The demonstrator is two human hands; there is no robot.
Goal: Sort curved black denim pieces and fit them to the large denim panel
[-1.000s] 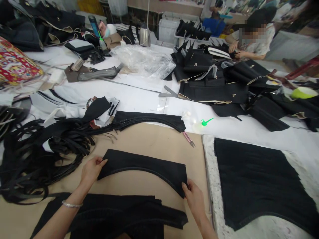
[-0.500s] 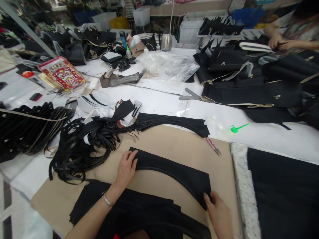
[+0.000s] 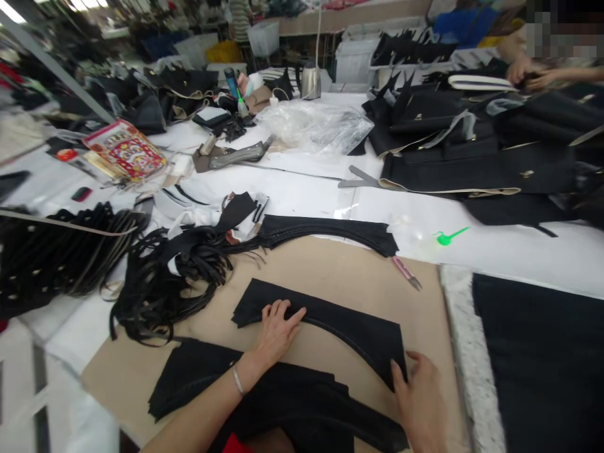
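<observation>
While my L hand (image 3: pixel 278 333) rests, fingers spread, on the black, arch-edged, cloth-like piece (image 3: pixel 349 322), my R hand (image 3: pixel 419 396) has its thumb at the right end; can't tell if it's pinched. Piece lies on the flat tan board (image 3: pixel 306 264), btwn black, curved stacked pieces (image 3: pixel 302 393) nearer me & pink-handled metal snips (image 3: pixel 406 274) beyond.

tabletop (image 3: pixel 302 195) bright | background (image 3: pixel 136 22) dim — blurred | upper-left glare | edges stretched

Head view, facing forward, tilted down
</observation>
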